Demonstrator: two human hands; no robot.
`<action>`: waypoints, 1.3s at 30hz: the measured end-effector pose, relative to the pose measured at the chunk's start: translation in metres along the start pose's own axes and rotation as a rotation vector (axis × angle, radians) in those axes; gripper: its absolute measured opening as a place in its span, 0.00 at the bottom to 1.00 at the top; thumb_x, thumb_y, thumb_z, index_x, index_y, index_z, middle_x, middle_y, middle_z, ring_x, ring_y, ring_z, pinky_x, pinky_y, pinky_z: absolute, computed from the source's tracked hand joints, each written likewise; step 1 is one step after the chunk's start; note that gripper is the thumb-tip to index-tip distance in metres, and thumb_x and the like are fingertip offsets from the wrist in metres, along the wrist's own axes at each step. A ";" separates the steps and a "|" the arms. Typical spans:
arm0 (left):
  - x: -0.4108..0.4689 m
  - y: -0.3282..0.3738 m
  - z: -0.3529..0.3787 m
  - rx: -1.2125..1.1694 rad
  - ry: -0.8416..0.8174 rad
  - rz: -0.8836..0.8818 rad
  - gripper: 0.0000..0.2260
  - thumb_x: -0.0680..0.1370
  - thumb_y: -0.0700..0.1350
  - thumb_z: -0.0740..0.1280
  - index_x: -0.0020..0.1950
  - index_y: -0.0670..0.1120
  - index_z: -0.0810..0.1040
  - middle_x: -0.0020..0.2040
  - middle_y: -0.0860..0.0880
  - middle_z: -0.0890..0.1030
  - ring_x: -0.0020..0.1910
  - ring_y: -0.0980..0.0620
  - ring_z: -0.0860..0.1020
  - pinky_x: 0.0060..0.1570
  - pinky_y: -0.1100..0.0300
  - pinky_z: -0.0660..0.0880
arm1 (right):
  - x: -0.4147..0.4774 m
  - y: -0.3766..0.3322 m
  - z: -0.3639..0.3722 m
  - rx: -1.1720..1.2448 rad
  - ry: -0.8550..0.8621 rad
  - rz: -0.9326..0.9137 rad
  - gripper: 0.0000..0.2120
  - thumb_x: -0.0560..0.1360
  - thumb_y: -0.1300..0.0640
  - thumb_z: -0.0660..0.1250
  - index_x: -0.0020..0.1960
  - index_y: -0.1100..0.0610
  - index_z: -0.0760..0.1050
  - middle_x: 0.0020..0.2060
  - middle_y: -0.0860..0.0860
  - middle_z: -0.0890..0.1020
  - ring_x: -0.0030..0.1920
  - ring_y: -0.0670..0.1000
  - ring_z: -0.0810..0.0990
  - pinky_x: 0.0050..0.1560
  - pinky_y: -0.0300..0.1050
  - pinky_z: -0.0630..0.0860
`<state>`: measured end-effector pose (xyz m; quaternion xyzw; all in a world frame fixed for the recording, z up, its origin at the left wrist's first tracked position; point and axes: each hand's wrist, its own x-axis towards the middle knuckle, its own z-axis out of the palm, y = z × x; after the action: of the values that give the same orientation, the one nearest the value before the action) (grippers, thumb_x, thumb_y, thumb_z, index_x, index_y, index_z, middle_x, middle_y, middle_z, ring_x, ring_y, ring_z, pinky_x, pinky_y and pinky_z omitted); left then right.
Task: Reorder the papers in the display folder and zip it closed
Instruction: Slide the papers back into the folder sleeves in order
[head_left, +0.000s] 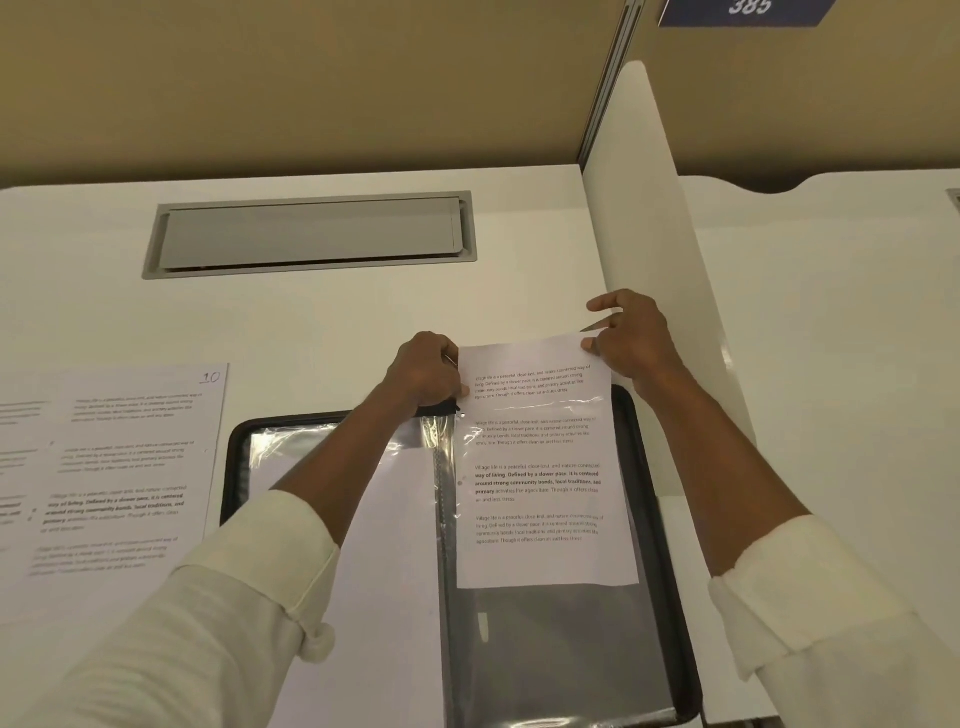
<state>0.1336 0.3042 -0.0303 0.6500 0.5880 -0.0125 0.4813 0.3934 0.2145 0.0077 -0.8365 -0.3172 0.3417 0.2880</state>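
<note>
**While the folder lies open, one sheet is held at its top edge**

Where the white bench (363, 322) meets a tan wall, it is bounded on the right by a white divider panel (639, 208). The display folder (647, 519) is laid open near the front of the bench, unzipped, with its black rim seen around clear pockets. A white page is kept in the left pocket, partly covered by the left forearm. Just beside the folder on the left, loose papers (130, 467) are spread flat on the bench (the top one is marked "10" by hand in its corner).

A printed sheet (540, 467) is seen over the folder's right page. Its lower part appears to be inside the clear pocket, and its top is raised past the folder's far rim. Farther back, a grey hatch (311, 234) is set into the bench.

The sheet's upper left edge is gripped by the left hand (426, 371) with curled fingers; whether the pocket's lip is caught as well cannot be told. The upper right corner is pinched by the right hand (628, 338) between thumb and fingers.
</note>
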 end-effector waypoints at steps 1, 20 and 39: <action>-0.002 0.002 0.000 0.019 0.000 0.001 0.16 0.68 0.36 0.83 0.50 0.47 0.81 0.51 0.47 0.86 0.53 0.46 0.84 0.50 0.54 0.79 | 0.000 0.000 -0.001 -0.028 -0.014 0.003 0.22 0.72 0.68 0.77 0.62 0.53 0.78 0.47 0.51 0.86 0.53 0.54 0.84 0.61 0.57 0.81; -0.007 0.013 -0.009 0.184 -0.022 0.098 0.15 0.75 0.50 0.80 0.55 0.43 0.85 0.52 0.47 0.84 0.54 0.45 0.82 0.48 0.56 0.73 | -0.010 0.005 0.007 -0.415 -0.114 -0.180 0.14 0.74 0.70 0.70 0.50 0.52 0.84 0.44 0.48 0.82 0.49 0.53 0.83 0.47 0.44 0.76; -0.029 0.009 -0.005 0.411 -0.144 0.168 0.17 0.73 0.54 0.82 0.54 0.47 0.81 0.50 0.52 0.81 0.50 0.50 0.78 0.48 0.56 0.75 | -0.022 0.000 0.036 -0.560 -0.482 -0.450 0.20 0.67 0.46 0.84 0.55 0.49 0.83 0.48 0.46 0.84 0.48 0.48 0.82 0.51 0.47 0.79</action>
<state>0.1294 0.2870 -0.0053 0.7785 0.4809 -0.1382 0.3789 0.3540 0.2084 -0.0054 -0.6886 -0.6304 0.3567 0.0347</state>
